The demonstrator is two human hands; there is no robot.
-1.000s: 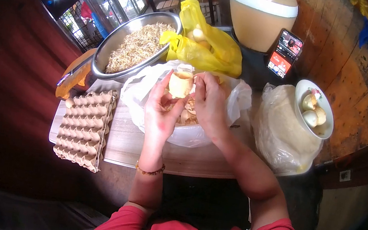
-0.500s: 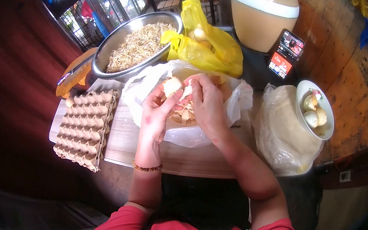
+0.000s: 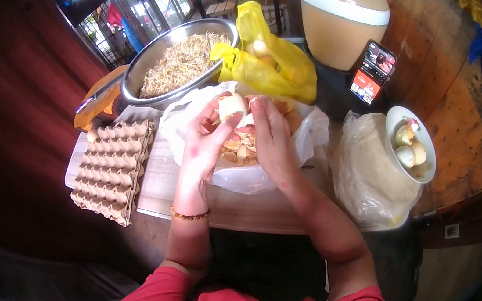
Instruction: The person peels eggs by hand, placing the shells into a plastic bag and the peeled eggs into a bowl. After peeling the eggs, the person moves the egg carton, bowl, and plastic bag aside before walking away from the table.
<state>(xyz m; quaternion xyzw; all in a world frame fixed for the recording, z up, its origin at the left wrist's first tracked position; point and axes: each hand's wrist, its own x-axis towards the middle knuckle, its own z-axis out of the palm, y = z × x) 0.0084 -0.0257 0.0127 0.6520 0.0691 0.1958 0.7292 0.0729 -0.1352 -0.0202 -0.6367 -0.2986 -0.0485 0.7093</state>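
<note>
A pale, partly peeled egg [image 3: 233, 107] sits in my left hand [image 3: 206, 136], with the fingers and thumb closed around it. My right hand [image 3: 273, 146] is at the egg's right side, fingers pressed together; a whitish bit shows by its fingertips, but what they pinch is hidden. Both hands are above an open white plastic bag [image 3: 243, 180]. Inside that bag lie many broken brown eggshells [image 3: 241, 150]. Behind it stands a yellow plastic bag [image 3: 292, 71] with eggs [image 3: 260, 48] in it.
A steel basin [image 3: 131, 95] of small dried pieces and a cardboard egg tray [image 3: 108, 172] are at left. On the right, a bowl [image 3: 390, 134] with eggs rests by a clear plastic bag [image 3: 368, 168]. A phone [image 3: 373, 70] leans against a beige bin [image 3: 340, 35].
The egg has turned in my left hand and shows more of its pale side. My right fingers have straightened and moved slightly. The view has shifted a little.
</note>
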